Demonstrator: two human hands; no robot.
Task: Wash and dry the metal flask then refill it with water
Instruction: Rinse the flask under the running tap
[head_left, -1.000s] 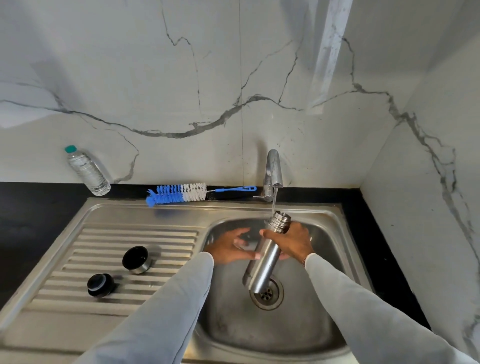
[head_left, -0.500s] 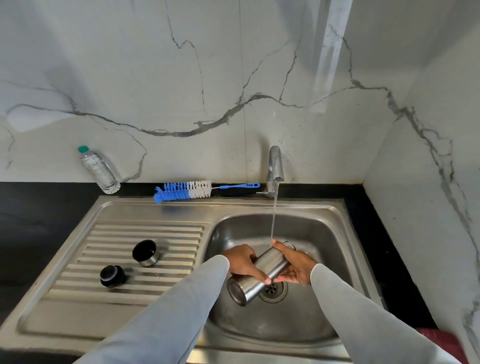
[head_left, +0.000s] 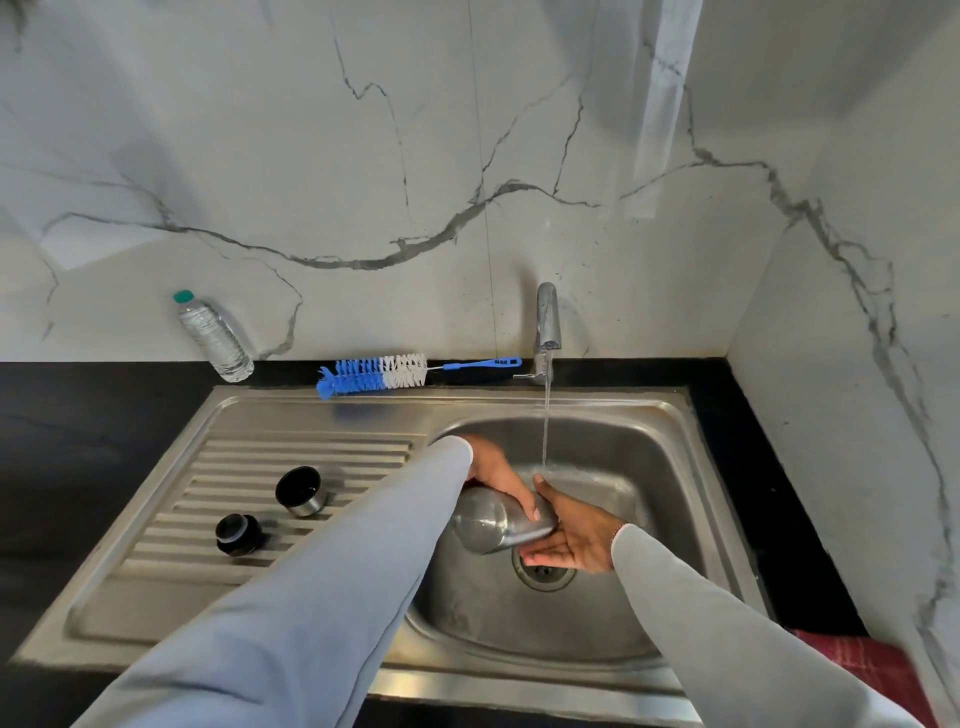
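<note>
Since half a second ago the flask has swung round so its base faces the camera, and the left arm now reaches across it. Steel sink (head_left: 670, 415) with its ribbed drainboard fills the view, set in a black counter below a veined marble wall. Both grey sleeves come in from below. Water runs from the tap (head_left: 547, 317) into the basin, landing just behind the hands. Over the drain, the metal flask (head_left: 485, 522) lies nearly level, between the two hands. The left hand (head_left: 496, 475) rests on top, fingers straight and pressed together along it. The right hand (head_left: 574, 538) cups it from below, palm up, fingers straight and close together. A plastic water bottle (head_left: 215, 338) and a blue-and-white bottle brush (head_left: 374, 371) lie on the counter behind. On the drainboard sit the steel cup lid (head_left: 301, 491) and the black stopper (head_left: 238, 532).
</note>
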